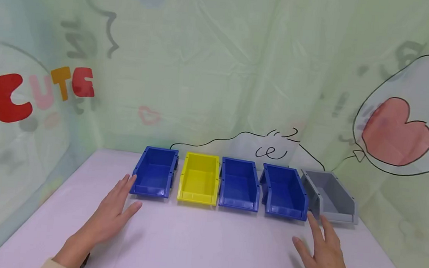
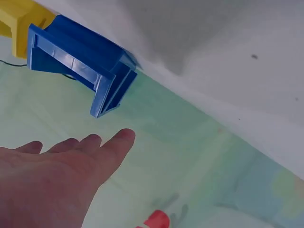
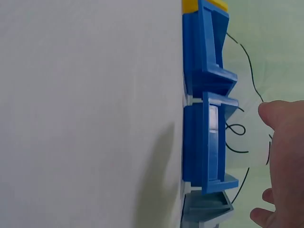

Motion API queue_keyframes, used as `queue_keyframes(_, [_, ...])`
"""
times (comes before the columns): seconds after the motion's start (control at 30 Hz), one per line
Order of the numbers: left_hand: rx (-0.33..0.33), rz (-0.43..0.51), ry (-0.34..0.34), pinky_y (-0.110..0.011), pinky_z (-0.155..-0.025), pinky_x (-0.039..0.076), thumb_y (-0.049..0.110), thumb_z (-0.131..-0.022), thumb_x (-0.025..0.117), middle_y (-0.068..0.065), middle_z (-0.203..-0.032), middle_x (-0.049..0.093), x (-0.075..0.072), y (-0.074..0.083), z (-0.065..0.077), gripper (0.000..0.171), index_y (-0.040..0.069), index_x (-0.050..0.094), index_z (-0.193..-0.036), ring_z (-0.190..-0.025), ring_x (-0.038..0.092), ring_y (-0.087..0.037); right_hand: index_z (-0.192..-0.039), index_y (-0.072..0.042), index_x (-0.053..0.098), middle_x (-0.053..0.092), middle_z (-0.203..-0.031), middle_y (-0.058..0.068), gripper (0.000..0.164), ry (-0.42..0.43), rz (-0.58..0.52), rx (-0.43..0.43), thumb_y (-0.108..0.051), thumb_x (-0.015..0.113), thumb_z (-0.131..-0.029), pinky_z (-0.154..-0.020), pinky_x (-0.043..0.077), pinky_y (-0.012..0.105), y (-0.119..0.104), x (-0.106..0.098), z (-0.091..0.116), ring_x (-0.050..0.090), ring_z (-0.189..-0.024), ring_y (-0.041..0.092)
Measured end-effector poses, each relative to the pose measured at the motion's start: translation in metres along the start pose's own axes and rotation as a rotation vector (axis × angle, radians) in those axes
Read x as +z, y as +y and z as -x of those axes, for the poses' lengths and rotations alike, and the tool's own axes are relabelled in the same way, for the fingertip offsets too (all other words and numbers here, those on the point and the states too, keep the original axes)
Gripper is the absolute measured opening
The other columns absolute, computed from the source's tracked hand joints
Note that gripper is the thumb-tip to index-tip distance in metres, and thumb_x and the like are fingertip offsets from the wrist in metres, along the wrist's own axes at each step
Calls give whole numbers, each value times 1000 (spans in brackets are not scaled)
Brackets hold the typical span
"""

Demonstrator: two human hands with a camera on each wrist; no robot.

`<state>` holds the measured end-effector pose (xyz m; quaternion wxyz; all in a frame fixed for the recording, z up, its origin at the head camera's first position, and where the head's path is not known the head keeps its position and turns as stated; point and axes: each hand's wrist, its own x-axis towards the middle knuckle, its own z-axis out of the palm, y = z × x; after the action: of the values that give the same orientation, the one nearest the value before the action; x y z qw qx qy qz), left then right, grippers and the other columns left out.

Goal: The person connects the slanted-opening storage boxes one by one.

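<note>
My left hand (image 1: 109,216) hovers over the table's left side, fingers straight and thumb spread, its fingertips overlapping the leftmost blue bin (image 1: 153,173) in the head view. In the left wrist view that hand (image 2: 61,175) holds nothing. On the other side my right hand (image 1: 324,256) is held with spread fingers, also without anything in it. Its fingertips come close to the front of the rightmost blue bin (image 1: 284,191) and the grey bin (image 1: 333,197). Between the outer bins stand a yellow bin (image 1: 200,177) and another blue bin (image 1: 238,183).
The bins form a row along the back of the white table (image 1: 205,244), their low fronts toward me. Behind them hangs a pale green printed curtain (image 1: 212,74), which also closes in the left and right sides.
</note>
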<state>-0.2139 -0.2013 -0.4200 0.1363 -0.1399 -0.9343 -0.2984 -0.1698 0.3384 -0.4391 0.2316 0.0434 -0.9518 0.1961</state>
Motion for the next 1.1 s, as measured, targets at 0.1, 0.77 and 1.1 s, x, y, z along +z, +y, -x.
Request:
queue_keyframes(0.1, [-5,71,16,-76,-118,21,40,-108,50,-26,-170,17,0,0,-4,72,9,19,-165,-154,18,-53,-163,-11,29,24,-161,36,80,31,-65,-20,-30,71,-97,-98,29,85,-7,2,-2,28,-138,65])
queue_keyframes(0.77, [-135,336,19,-78,-120,7,42,-110,39,-28,-172,1,2,0,-23,75,6,3,-166,-157,2,-52,-158,-10,38,30,-160,32,73,27,-146,-86,-29,72,-96,-100,34,84,-66,26,-28,31,-141,63])
queue_keyframes(1.1, [-248,333,42,-74,-123,8,44,-110,42,-25,-172,-4,2,0,-25,80,7,-1,-166,-159,1,-49,-160,-11,35,28,-164,27,72,10,-212,-82,-27,69,-99,-102,39,81,-92,44,-34,29,-146,56])
